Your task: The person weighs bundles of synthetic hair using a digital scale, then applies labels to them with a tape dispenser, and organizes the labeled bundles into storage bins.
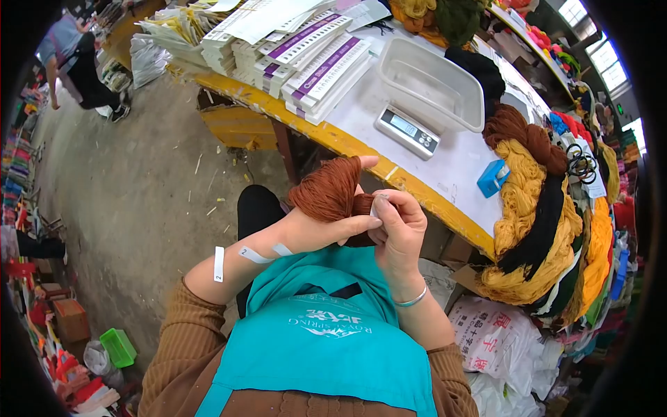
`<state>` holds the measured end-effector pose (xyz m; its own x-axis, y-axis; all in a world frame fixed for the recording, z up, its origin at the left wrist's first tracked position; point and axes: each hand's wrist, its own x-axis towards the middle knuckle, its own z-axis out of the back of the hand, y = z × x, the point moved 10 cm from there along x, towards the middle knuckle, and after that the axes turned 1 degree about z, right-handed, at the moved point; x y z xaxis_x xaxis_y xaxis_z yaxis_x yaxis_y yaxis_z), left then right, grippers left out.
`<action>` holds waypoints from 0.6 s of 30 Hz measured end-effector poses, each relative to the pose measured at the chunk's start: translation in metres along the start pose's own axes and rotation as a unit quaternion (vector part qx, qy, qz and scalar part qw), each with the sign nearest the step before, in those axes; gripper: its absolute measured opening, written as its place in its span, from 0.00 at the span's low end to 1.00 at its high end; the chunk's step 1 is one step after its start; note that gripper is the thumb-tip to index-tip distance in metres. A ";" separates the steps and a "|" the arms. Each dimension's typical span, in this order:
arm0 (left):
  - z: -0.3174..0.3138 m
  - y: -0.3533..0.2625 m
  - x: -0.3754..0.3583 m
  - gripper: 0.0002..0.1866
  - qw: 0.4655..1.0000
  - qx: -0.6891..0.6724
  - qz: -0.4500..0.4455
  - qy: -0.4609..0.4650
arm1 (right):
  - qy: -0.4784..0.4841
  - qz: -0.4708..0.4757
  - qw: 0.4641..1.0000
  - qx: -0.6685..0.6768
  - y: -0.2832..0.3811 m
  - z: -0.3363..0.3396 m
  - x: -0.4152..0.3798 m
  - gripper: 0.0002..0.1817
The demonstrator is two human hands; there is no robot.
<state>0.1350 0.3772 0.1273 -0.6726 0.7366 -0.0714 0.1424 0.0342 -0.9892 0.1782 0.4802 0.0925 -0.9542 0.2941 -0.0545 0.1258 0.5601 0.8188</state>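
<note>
A thick bundle of reddish-brown thread (325, 189) lies across my left hand (321, 226), whose fingers wrap round it from beneath; one fingertip shows beyond its top. My right hand (401, 226) is closed in a pinch at the narrow part of the bundle, right beside my left thumb. A small whitish piece (376, 207) shows between my right fingertips and the thread. White labels (255, 255) are stuck along my left forearm, two of them with a "2". A bracelet is round my right wrist.
On the yellow-edged table (451, 203) are a digital scale (408, 131), a clear plastic tub (432, 82), a blue dispenser (492, 178), stacked printed cards (326, 69) and thread skeins (522, 198). White bags (495, 340) lie below at right. Another person (83, 59) is at upper left.
</note>
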 end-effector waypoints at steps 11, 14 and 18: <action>-0.009 -0.003 0.005 0.09 0.981 0.149 -0.122 0.015 | -0.101 -0.022 0.995 -0.003 0.000 0.005 -0.004 0.10; -0.003 0.002 0.005 0.08 0.973 0.183 -0.143 -0.017 | -0.108 -0.041 0.993 0.013 -0.004 0.006 -0.005 0.13; 0.003 -0.005 0.007 0.12 0.946 0.271 -0.179 -0.020 | -0.074 -0.069 0.995 0.024 0.000 0.006 -0.002 0.13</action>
<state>0.1274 0.3798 0.1318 -0.6361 0.7162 0.2872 -0.4854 -0.0820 -0.8705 0.1822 0.4843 0.0895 -0.9133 0.3210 -0.2506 0.0134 0.6387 0.7694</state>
